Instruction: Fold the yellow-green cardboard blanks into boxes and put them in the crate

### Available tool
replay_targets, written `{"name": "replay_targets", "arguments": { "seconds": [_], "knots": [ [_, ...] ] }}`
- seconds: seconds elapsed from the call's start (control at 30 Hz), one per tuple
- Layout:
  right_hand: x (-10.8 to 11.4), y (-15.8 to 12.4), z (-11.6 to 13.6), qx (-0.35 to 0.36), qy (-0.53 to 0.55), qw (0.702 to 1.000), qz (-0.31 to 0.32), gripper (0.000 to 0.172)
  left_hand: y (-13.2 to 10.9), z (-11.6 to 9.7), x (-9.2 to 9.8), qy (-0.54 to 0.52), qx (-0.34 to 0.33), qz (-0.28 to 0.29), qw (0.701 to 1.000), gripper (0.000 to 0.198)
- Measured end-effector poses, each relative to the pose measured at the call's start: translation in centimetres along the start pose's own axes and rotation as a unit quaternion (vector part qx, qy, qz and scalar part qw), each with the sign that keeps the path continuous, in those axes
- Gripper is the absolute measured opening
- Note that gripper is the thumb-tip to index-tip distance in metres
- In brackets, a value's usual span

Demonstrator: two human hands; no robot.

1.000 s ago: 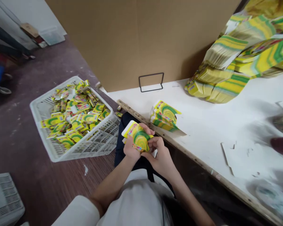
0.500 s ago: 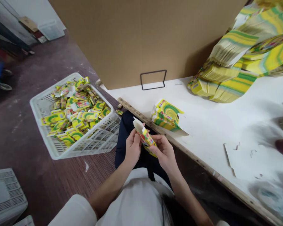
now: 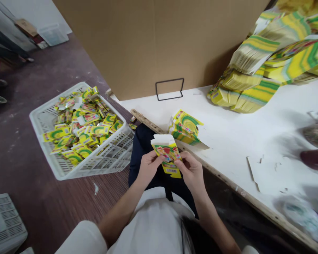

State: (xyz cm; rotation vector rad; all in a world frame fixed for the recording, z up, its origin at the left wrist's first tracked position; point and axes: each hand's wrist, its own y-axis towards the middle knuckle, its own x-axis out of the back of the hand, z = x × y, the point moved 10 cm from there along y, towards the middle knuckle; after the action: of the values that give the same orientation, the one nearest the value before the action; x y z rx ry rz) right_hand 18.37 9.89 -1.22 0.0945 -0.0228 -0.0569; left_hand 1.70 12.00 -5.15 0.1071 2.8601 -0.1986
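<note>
Over my lap I hold a small yellow and green printed carton between both hands. Its white flaps stick up at the far end, and a yellow flap with a barcode hangs toward me. My left hand pinches its left edge, my right hand its right edge. Just beyond, on the table's edge, leans a small stack of matching flat cartons. At my left, a white plastic basket holds many folded cartons of the same print.
Bundles of flat cartons are piled at the back right of the white table. A big cardboard box and a black wire stand are ahead. A grey crate sits on the floor at lower left.
The carton has turned from edge-on and tilted to facing me broadside, with its white flaps pointing away. Both hands have shifted slightly apart around it.
</note>
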Motion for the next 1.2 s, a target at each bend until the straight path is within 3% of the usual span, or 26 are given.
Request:
{"name": "replay_targets", "arguments": {
  "seconds": [0.07, 0.13, 0.23, 0.33, 0.4, 0.47, 0.53, 0.57, 0.63, 0.7, 0.77, 0.9, 0.97, 1.1, 1.2],
  "knots": [
    [0.1, 0.0, 1.5, 0.045, -0.07, 0.995, 0.049, 0.008, 0.7, -1.3, 0.9, -0.006, -0.017, 0.055, 0.998, 0.066],
    [-0.9, -0.4, 2.7, 0.084, -0.163, 0.974, 0.135, 0.016, 1.2, -2.6, 1.8, -0.011, -0.019, 0.115, 0.993, 0.1],
    [-3.1, -1.7, 4.2, 0.158, -0.284, 0.914, 0.242, 0.027, 0.3, -3.1, 0.9, 0.137, 0.001, 0.219, 0.966, 0.104],
    [-4.3, -2.5, 5.5, 0.231, -0.336, 0.88, 0.242, 0.031, -1.6, -1.9, -1.3, 0.288, 0.024, 0.278, 0.916, 0.096],
    [-3.5, -2.2, 5.6, 0.233, -0.334, 0.897, 0.174, 0.032, -2.1, -1.4, -2.2, 0.32, 0.034, 0.259, 0.911, 0.078],
    [-1.2, -1.6, 5.1, 0.193, -0.28, 0.939, 0.049, 0.055, -2.0, -1.5, -2.4, 0.341, 0.021, 0.203, 0.918, 0.071],
    [0.9, -1.5, 3.1, 0.119, -0.157, 0.979, -0.046, 0.075, -1.8, -1.8, -2.5, 0.365, -0.008, 0.162, 0.917, 0.079],
    [0.9, -1.4, 1.6, 0.07, -0.08, 0.993, -0.055, 0.073, -1.9, -2.0, -2.8, 0.374, -0.026, 0.157, 0.913, 0.082],
    [-0.9, -1.4, -1.7, -0.055, 0.065, 0.996, 0.001, 0.054, -2.1, -2.1, -3.8, 0.38, -0.07, 0.174, 0.906, 0.081],
    [-3.3, -1.8, -3.9, -0.16, 0.161, 0.971, 0.072, 0.045, -2.5, -2.4, -4.8, 0.383, -0.116, 0.194, 0.896, 0.072],
    [-4.2, -1.9, -4.4, -0.193, 0.192, 0.957, 0.098, 0.046, -2.5, -2.6, -5.0, 0.392, -0.14, 0.195, 0.888, 0.063],
    [-3.7, -1.4, -2.8, -0.103, 0.131, 0.979, 0.121, 0.062, -1.9, -1.9, -4.0, 0.403, -0.085, 0.184, 0.892, 0.06],
    [-3.6, -1.5, -1.5, -0.035, 0.06, 0.989, 0.133, 0.059, -1.5, -1.5, -3.7, 0.408, -0.063, 0.178, 0.893, 0.067],
    [-2.8, -1.4, 0.9, 0.088, -0.05, 0.991, 0.085, 0.053, -1.3, -3.0, -3.5, 0.45, -0.158, 0.102, 0.873, 0.084],
    [-1.3, -1.1, 1.8, 0.137, -0.088, 0.986, 0.024, 0.056, -1.3, -3.5, -3.3, 0.484, -0.182, 0.077, 0.852, 0.074]
  ]
}}
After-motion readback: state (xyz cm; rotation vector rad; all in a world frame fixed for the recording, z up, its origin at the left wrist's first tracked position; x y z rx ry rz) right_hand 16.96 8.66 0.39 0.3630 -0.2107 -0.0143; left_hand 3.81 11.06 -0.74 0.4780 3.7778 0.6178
